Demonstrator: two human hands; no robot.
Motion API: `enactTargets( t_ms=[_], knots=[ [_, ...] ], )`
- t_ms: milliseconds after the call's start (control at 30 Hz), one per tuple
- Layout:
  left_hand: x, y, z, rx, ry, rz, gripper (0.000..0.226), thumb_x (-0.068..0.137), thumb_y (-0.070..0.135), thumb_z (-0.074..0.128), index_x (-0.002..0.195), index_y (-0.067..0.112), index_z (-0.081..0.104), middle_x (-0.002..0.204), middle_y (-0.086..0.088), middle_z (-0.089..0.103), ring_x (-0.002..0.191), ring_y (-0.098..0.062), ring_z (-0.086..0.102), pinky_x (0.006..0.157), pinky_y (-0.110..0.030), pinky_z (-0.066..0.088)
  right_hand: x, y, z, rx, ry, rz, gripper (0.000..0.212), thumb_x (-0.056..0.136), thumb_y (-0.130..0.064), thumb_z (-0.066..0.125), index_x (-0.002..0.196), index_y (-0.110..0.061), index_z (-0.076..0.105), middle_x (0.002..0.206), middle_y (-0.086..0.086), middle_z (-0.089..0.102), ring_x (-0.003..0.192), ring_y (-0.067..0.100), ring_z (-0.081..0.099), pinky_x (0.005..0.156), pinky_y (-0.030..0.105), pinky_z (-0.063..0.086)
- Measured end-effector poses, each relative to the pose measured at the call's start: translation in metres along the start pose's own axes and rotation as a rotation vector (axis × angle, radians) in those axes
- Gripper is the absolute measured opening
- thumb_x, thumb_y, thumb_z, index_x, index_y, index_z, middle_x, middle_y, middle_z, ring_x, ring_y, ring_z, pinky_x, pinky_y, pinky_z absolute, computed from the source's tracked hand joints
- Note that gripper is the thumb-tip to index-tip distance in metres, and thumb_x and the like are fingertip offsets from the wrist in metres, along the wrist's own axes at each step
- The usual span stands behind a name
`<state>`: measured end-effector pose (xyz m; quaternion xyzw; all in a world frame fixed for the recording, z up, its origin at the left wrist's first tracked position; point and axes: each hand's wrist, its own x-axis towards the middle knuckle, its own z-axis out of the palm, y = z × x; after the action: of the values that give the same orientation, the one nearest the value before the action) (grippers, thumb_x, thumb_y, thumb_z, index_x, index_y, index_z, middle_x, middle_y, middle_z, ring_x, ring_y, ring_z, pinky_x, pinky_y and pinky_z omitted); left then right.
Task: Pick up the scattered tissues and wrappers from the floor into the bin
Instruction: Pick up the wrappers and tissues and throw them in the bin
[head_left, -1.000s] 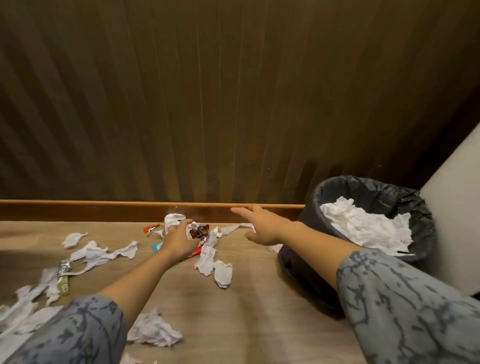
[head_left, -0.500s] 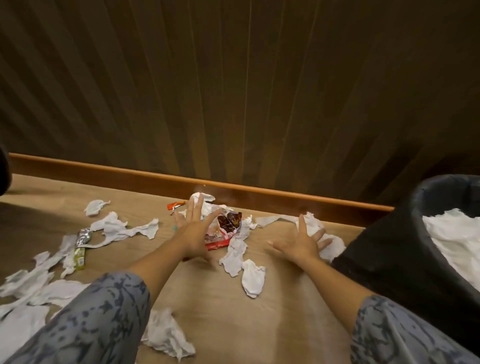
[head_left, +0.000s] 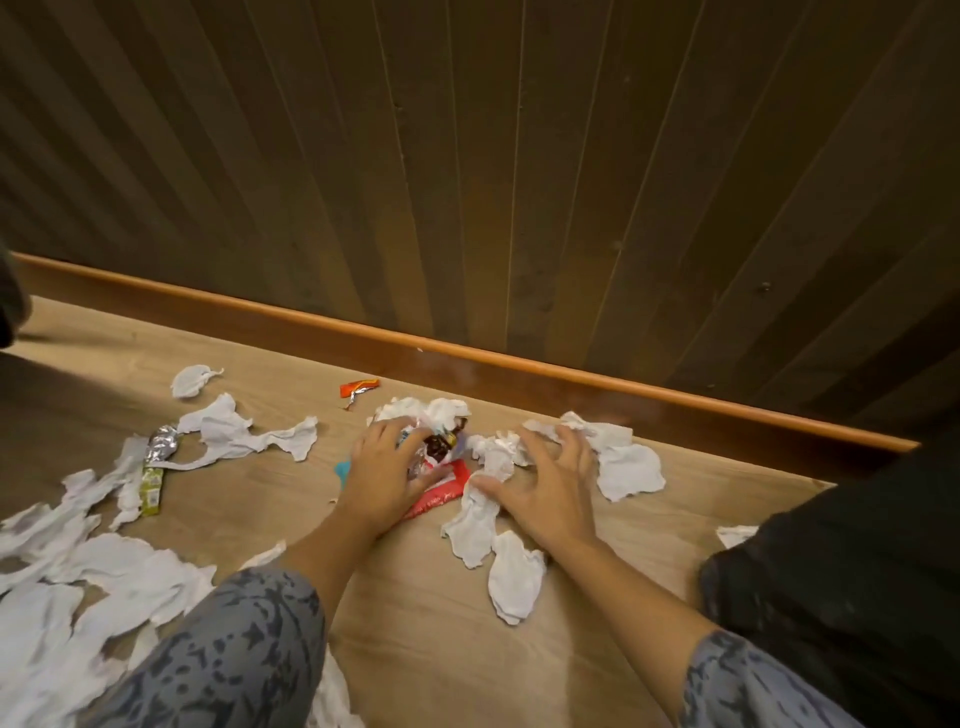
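White tissues and wrappers lie scattered on the wooden floor (head_left: 415, 649). My left hand (head_left: 382, 475) curls its fingers and thumb around a crumpled brown-and-white wrapper (head_left: 439, 448), which sits on a red wrapper (head_left: 441, 496) in the middle pile. Just to its right, my right hand (head_left: 545, 480) presses down with spread, clawed fingers on a bunched tissue (head_left: 498, 457). More tissue (head_left: 626, 467) lies beyond that hand. Two tissue pieces (head_left: 514, 577) lie near my right forearm. The black-lined bin (head_left: 857, 545) shows only its side at the right edge.
An orange wrapper (head_left: 358, 387) lies by the baseboard (head_left: 519, 364) under a dark panelled wall. At the left are a silver-and-green wrapper (head_left: 156, 462), a long torn tissue (head_left: 244, 436), a small tissue (head_left: 192, 379) and a heap of tissues (head_left: 78, 597).
Both hands have come down onto the middle pile. The left has closed around the brown-and-white wrapper, and the right has moved left onto the bunched tissue. The view has swung left, so the bin's opening is out of sight.
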<state>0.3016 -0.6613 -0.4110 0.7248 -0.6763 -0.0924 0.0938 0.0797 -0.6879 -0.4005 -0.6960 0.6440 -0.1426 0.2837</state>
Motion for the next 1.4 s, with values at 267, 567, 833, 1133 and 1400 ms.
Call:
enactTargets(
  t_ms=[267, 567, 833, 1133, 1400],
  knots=[
    [-0.044, 0.015, 0.013, -0.061, 0.223, -0.427, 0.059, 0.077, 0.074, 0.05, 0.104, 0.022, 0.06, 0.095, -0.007, 0.057, 0.092, -0.022, 0.05, 0.078, -0.037, 0.045, -0.033, 0.013, 0.038, 0.057, 0.003, -0.438, 0.031, 0.083, -0.04, 0.069, 0.104, -0.017, 0.066, 0.116, 0.002, 0.051, 0.115, 0.016, 0.04, 0.095, 0.03, 0.041],
    [-0.086, 0.033, 0.001, -0.263, 0.158, -0.547, 0.026, 0.085, 0.039, 0.064, 0.106, 0.024, 0.063, 0.082, -0.007, 0.071, 0.075, -0.027, 0.064, 0.06, -0.03, 0.044, -0.066, 0.015, 0.005, 0.296, 0.06, -0.374, 0.011, 0.079, -0.012, 0.058, 0.089, -0.016, 0.057, 0.097, -0.004, 0.044, 0.085, 0.007, 0.042, 0.072, 0.008, 0.033],
    [-0.124, 0.041, -0.026, -0.802, 0.376, -0.848, 0.04, 0.084, 0.017, 0.07, 0.122, 0.012, 0.059, 0.108, -0.002, 0.065, 0.092, -0.023, 0.063, 0.077, -0.033, 0.051, -0.063, -0.001, -0.056, 0.4, 0.22, -0.066, 0.036, 0.085, 0.007, 0.05, 0.106, -0.014, 0.07, 0.108, 0.002, 0.063, 0.101, 0.018, 0.058, 0.076, 0.007, 0.036],
    [-0.145, 0.049, -0.058, -0.6, 0.28, -0.675, 0.016, 0.081, 0.026, 0.07, 0.092, 0.014, 0.07, 0.08, -0.002, 0.072, 0.072, -0.019, 0.066, 0.063, -0.03, 0.051, -0.127, 0.032, -0.016, -0.328, -0.24, -0.298, 0.048, 0.092, -0.047, 0.049, 0.135, -0.026, 0.042, 0.139, 0.005, 0.029, 0.122, 0.028, 0.041, 0.085, 0.036, 0.045],
    [-0.157, 0.067, -0.073, -0.434, 0.261, -0.459, 0.024, 0.08, 0.029, 0.074, 0.102, 0.018, 0.071, 0.088, -0.002, 0.073, 0.073, -0.016, 0.063, 0.064, -0.03, 0.052, -0.125, 0.028, -0.034, -0.138, -0.326, -0.365, 0.02, 0.087, -0.018, 0.055, 0.106, -0.022, 0.051, 0.109, 0.005, 0.046, 0.098, 0.027, 0.051, 0.083, 0.034, 0.043]
  ],
)
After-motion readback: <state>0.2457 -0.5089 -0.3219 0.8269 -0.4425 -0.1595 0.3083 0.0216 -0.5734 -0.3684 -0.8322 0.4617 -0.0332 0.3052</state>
